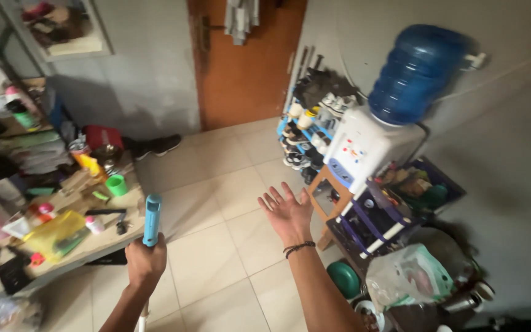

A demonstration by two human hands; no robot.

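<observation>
Left hand (pixel 145 261), lower centre-left of frame, is closed around a long stick handle (pixel 151 220): blue grip on top, white shaft seen below the fist at the bottom edge. Right hand (pixel 287 212), centre of frame, is open, fingers spread, nothing held, hovering over the tiled floor (pixel 216 184). Handle is judged light and rigid; blue grip probably less slippery than bare shaft. Best held on the blue sleeve, second hold lower on the shaft. Head end is out of view. Cluttered table (pixel 102 237) at left, water dispenser (pixel 370 144) at right.
</observation>
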